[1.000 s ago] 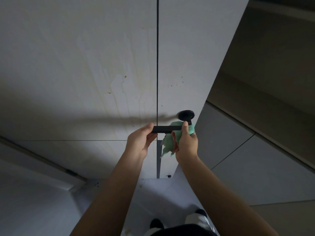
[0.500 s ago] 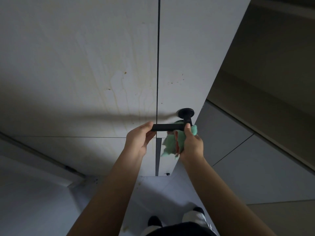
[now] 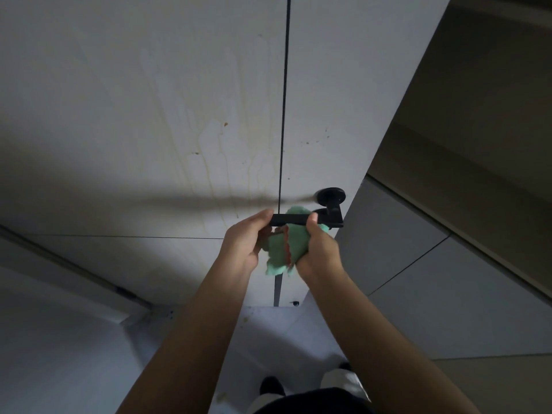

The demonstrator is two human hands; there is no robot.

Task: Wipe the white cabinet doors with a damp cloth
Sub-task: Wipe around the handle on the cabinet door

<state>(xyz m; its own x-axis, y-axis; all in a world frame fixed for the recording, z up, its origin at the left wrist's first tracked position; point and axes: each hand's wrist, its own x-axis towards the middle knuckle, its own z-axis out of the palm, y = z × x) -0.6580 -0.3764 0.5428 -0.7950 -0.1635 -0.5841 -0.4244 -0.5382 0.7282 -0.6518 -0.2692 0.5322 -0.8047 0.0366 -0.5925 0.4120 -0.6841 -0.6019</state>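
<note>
Shifted since 0.5 s ago: R hand w/ cloth slid leftward along lever, away from round base, closing gap to L hand; L hand unchanged at lever tip.

L door panel (image 3: 134, 115): white, yellowish drip streaks + small brown specks near centre seam; dark band of shadow across lower part.

L hand (image 3: 243, 245): fingers curled, thumb tip against free end of black lever handle (image 3: 301, 220), gripping that end; forearm up from bottom of view.

Centre seam (image 3: 282, 115): thin dark vertical gap btwn the two doors, running behind handle.

Green cloth (image 3: 283, 249): bunched, reddish edge showing, hanging under lever btwn both hands; small tuft also poking up above lever; touching lever's underside, well clear of door panels' stained areas.

R hand (image 3: 318, 252): clenched round cloth, thumb (image 3: 312, 221) laid over top of lever, pressing cloth to it at mid-length.

Handle rose (image 3: 331, 195): round black base, on R door panel (image 3: 343, 85) near its R edge; few brown specks on that panel above it.

Far R: grey wall panels (image 3: 448, 279) w/ thin joints; darker recess above.

Bottom: pale floor (image 3: 268, 333); dark shoes (image 3: 270, 385), light trouser legs, dark garment edge.
</note>
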